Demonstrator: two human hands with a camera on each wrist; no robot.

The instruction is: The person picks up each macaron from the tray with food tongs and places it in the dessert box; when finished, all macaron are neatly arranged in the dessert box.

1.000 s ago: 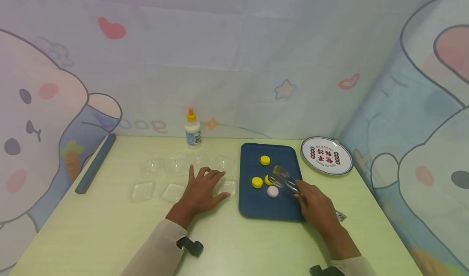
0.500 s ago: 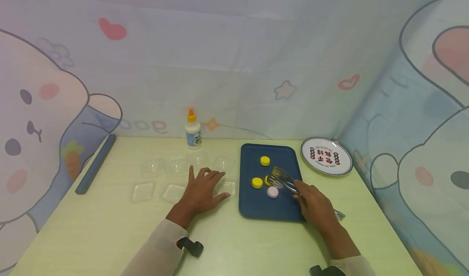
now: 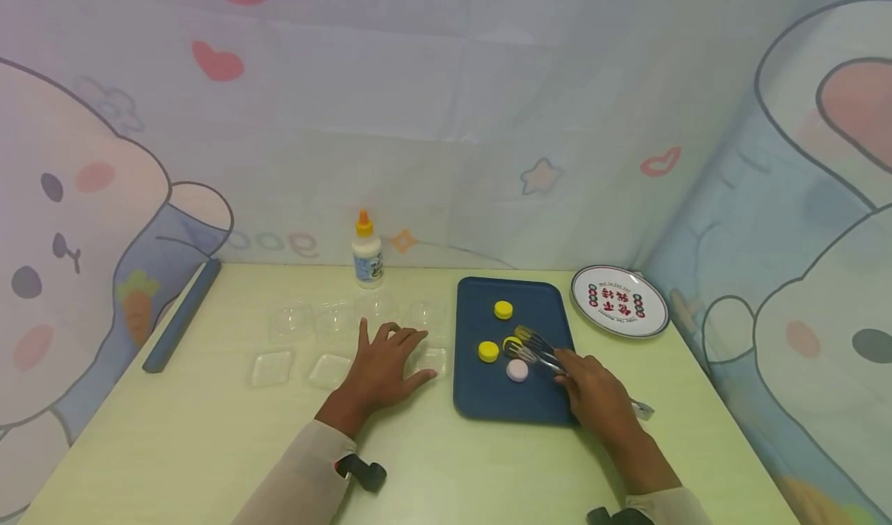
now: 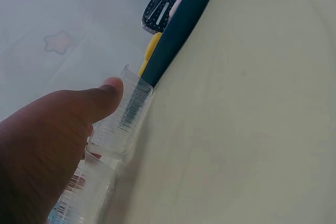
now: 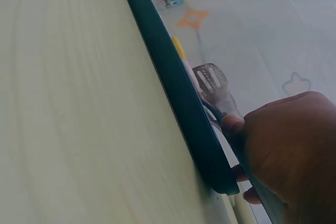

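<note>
My right hand (image 3: 601,395) grips metal tongs (image 3: 550,364) with slotted ends over the dark blue tray (image 3: 481,395). The tongs' ends are apart, around a yellow macaron (image 3: 512,342) that they partly cover. Two other yellow macarons (image 3: 503,310) lie behind it and to its left, and a pale pink macaron (image 3: 517,370) sits in front. To the left of the tray, my left hand (image 3: 382,372) spreads loosely over clear plastic boxes. Its thumb rests by the edge of one clear box (image 4: 113,124) in the left wrist view; the fingers are mostly hidden there.
Clear domed pieces (image 3: 291,321) and flat clear pieces (image 3: 271,368) stand in rows on the left. A white bottle with an orange tip (image 3: 368,258) is at the back. A printed plate (image 3: 620,325) lies at the back right, a blue-grey bar (image 3: 183,316) along the left edge.
The tongs have shifted slightly left, their ends closer around the partly covered yellow macaron. My left hand stays in place; the whole view has tipped up a little.
</note>
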